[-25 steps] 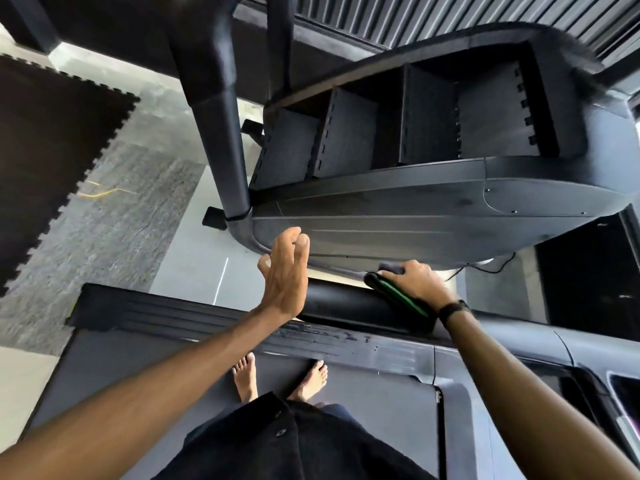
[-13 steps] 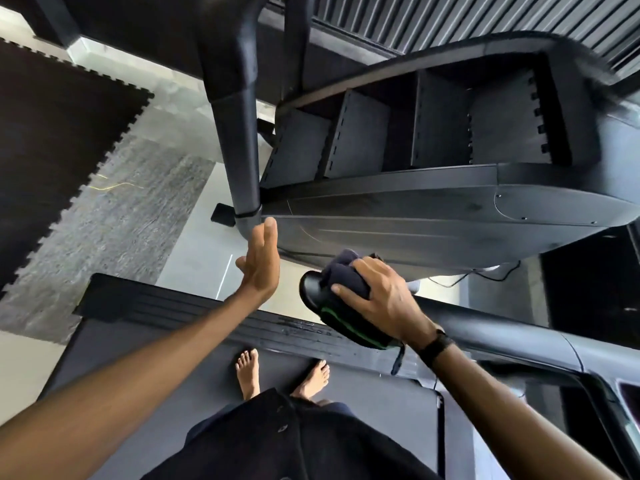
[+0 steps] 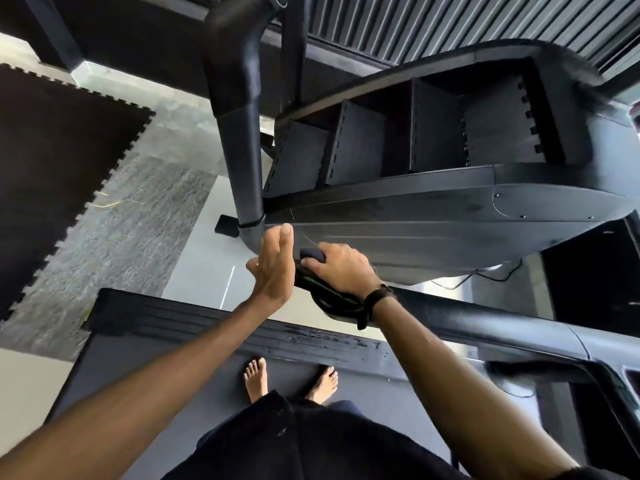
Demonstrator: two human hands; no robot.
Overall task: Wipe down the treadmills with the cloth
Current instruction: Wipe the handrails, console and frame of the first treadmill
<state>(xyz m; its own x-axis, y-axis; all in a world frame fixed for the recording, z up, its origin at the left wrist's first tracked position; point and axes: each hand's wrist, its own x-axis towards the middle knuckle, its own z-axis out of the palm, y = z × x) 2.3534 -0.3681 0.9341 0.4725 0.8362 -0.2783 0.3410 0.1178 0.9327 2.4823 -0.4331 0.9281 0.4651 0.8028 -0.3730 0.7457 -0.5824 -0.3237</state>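
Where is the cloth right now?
In the head view, the cloth is near the middle, bunched under the right hand on the handlebar's end, beside the left hand.

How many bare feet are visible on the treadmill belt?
2: the left foot and the right foot, side by side near the belt's front edge, heels hidden by dark clothing.

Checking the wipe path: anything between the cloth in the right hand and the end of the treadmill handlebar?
Nothing separate blocks it. The right hand already grips the cloth around the handlebar at its end. The open left hand sits close against that end, beside the cloth; whether it touches is unclear.
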